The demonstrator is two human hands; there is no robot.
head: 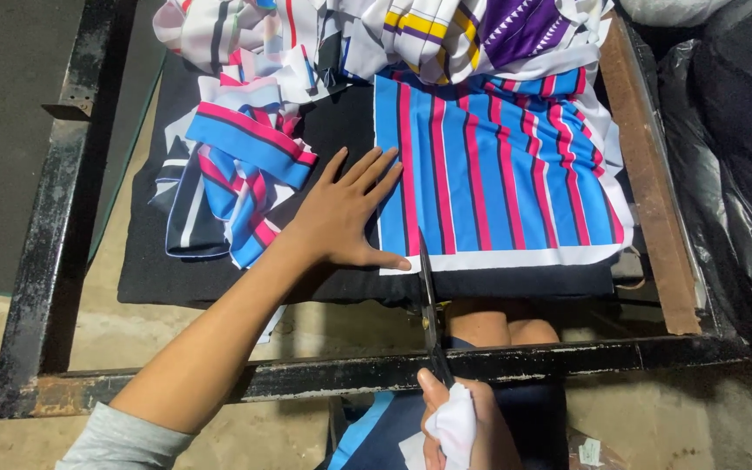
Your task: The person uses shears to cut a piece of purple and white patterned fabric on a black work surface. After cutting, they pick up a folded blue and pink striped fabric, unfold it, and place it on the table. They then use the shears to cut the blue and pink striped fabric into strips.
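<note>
Striped fabric (498, 174) under left hand (345, 218)

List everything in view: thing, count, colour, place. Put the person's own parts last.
Flat striped fabric panel: one, blue with pink, black and white stripes, on the black pad, right of centre.
Long-bladed scissors: one pair, dark metal, blades at the panel's lower left edge.
Loose striped fabric strips: a heap, blue, pink, white, left on the pad.
Mixed fabric pile: one heap, white, purple, yellow, along the top.
Black pad: one, under the fabrics.
Metal frame: one, black, chipped, around the pad.
Black plastic bags: far right, count unclear.
Left hand: flat on the pad at the panel's left edge.
Right hand: holds the scissors' handles with a white cloth.
</note>
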